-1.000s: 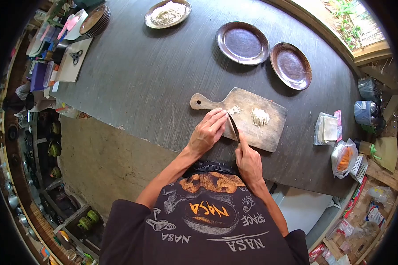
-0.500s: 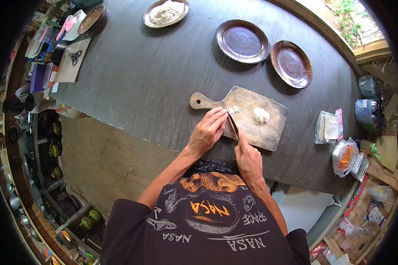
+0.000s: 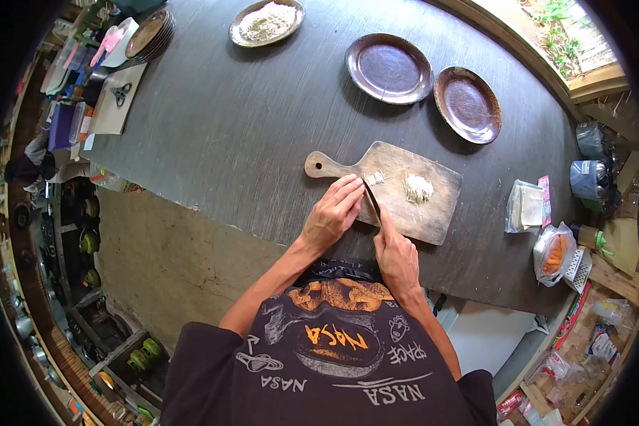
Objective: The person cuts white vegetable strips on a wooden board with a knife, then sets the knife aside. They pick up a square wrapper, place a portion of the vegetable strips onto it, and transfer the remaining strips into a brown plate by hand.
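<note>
A wooden cutting board (image 3: 426, 220) lies on the dark table, its holed handle toward the left. My right hand (image 3: 397, 260) grips a knife (image 3: 371, 194), with the blade slanting up and left over the board's near left part. Beside the blade, my left hand (image 3: 331, 213) has its fingers bent and pressed together at the board's edge; whatever they hold is hidden beneath them. Just right of the knife tip is a small group of pale thin strips (image 3: 375, 177). A larger pile of pale shreds (image 3: 418, 188) sits farther right on the board.
Two brown plates (image 3: 389, 69) (image 3: 467, 105) stand beyond the board. A plate of white flour-like powder (image 3: 268, 21) is at the far side. To the right are a packet of pale sheets (image 3: 525, 206) and a bag of carrots (image 3: 555, 253). Scissors (image 3: 121, 94) lie far left.
The knife and my right hand have shifted very slightly left. My left hand stays almost in place, and the strips and pile look the same.
</note>
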